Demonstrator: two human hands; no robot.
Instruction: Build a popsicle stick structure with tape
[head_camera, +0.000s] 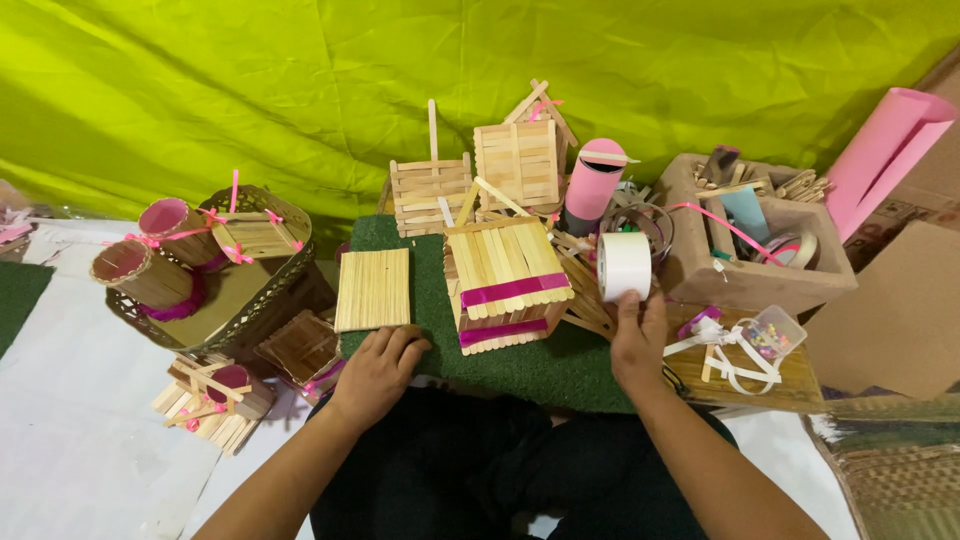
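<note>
nearest, left hand (375, 372) rests with fingers curled loosely on the green mat's (520, 365) edge, just below a flat stick panel (373, 289). right hand (637, 340) pinches a white tape roll (624, 266) upright. between them, a stick house (507, 283) with pink bands. farther back, stick boxes (478, 175) and a wooden crate (745, 245).

Stick house (507, 285) on mat (560, 365); flat stick panel (373, 289) left; tape roll (624, 265) right; box (760, 280) further right.
</note>
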